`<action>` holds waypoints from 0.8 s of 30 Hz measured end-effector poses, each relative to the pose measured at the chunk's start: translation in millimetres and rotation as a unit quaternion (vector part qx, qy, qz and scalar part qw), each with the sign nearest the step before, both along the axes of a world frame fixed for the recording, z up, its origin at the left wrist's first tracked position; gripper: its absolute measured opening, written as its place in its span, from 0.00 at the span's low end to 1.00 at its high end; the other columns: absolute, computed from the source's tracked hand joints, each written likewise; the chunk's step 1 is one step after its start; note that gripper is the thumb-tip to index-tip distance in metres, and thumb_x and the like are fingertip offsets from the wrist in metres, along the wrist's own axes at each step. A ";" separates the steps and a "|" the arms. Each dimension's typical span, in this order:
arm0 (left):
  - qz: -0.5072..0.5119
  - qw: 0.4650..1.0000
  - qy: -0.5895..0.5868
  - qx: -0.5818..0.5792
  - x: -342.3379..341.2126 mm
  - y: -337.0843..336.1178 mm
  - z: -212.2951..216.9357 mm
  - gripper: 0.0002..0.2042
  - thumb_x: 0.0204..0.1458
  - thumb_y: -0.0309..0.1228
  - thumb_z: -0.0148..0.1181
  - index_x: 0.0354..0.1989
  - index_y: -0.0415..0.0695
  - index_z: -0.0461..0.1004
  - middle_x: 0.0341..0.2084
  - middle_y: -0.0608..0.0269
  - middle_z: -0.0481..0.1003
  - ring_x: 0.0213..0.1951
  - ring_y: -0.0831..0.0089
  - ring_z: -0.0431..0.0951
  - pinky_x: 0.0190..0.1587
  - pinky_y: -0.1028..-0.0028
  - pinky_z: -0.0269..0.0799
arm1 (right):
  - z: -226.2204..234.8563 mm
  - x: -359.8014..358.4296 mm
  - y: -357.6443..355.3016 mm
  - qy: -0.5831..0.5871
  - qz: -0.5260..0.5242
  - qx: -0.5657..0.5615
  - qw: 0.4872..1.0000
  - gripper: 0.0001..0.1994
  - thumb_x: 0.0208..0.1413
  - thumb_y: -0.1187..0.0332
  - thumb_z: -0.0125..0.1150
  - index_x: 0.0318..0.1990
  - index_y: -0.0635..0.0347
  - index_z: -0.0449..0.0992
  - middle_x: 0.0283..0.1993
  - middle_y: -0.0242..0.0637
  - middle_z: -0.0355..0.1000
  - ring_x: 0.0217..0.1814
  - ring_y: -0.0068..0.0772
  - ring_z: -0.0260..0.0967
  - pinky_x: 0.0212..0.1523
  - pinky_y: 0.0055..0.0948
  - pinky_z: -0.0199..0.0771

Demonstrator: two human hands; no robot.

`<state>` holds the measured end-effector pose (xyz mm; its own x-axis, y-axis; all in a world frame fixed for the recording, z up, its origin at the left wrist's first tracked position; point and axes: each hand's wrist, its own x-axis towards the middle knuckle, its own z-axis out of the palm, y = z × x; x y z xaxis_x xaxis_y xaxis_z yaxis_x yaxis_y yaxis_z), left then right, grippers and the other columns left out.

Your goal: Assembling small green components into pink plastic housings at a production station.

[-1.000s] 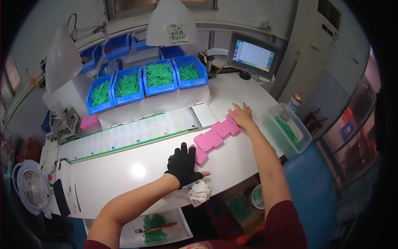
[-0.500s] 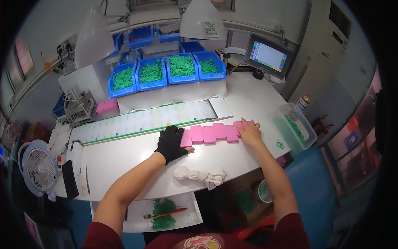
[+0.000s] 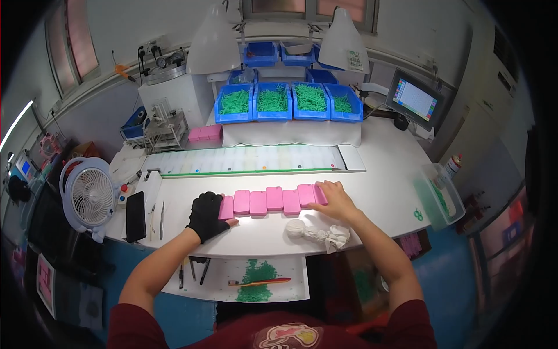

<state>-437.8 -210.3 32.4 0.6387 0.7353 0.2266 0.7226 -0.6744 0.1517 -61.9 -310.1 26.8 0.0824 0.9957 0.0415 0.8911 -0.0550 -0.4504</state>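
Squaring the row of pink blocks on the white counter goes best with even pressure from both ends: gloved left hand and bare right hand rest flat and open against it, gripping nothing, the white rag just beside.

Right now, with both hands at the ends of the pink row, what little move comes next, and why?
Probably press both ends gently inward. The left hand and right hand bracket the pink blocks, and the row looks slightly bowed, with small gaps, on the white table.
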 end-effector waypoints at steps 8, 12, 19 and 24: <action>-0.098 0.989 0.032 0.106 55.9 13.7 -2.6 0.51 0.32 0.68 0.62 0.56 0.35 0.64 0.50 0.42 0.65 0.54 0.50 0.63 0.53 0.53 0.59 | 8.8 -23.8 21.7 -0.185 0.169 0.112 0.962 0.54 0.33 0.32 0.66 0.65 0.60 0.58 0.63 0.53 0.54 0.67 0.58 0.47 0.63 0.60 0.48; -0.134 0.990 0.031 0.039 94.5 16.6 -3.7 0.49 0.33 0.68 0.61 0.58 0.40 0.65 0.45 0.48 0.67 0.47 0.55 0.68 0.44 0.59 0.66 | 0.5 -27.3 29.6 -0.158 0.234 0.132 0.950 0.47 0.36 0.34 0.65 0.59 0.58 0.65 0.54 0.49 0.61 0.56 0.49 0.57 0.54 0.51 0.59; -0.166 0.986 0.008 0.002 99.4 22.6 -3.3 0.40 0.35 0.61 0.66 0.51 0.42 0.70 0.37 0.51 0.68 0.42 0.55 0.69 0.42 0.60 0.68 | 1.9 -29.8 29.7 -0.130 0.240 0.147 0.951 0.39 0.39 0.41 0.68 0.55 0.59 0.69 0.47 0.45 0.64 0.50 0.45 0.60 0.52 0.42 0.62; -0.165 0.986 0.023 -0.008 97.8 5.9 6.4 0.42 0.34 0.62 0.66 0.52 0.41 0.69 0.39 0.52 0.68 0.44 0.55 0.68 0.46 0.58 0.65 | 0.9 -34.4 23.7 -0.137 0.210 0.151 0.956 0.39 0.40 0.41 0.66 0.54 0.63 0.68 0.48 0.43 0.64 0.52 0.43 0.59 0.52 0.41 0.62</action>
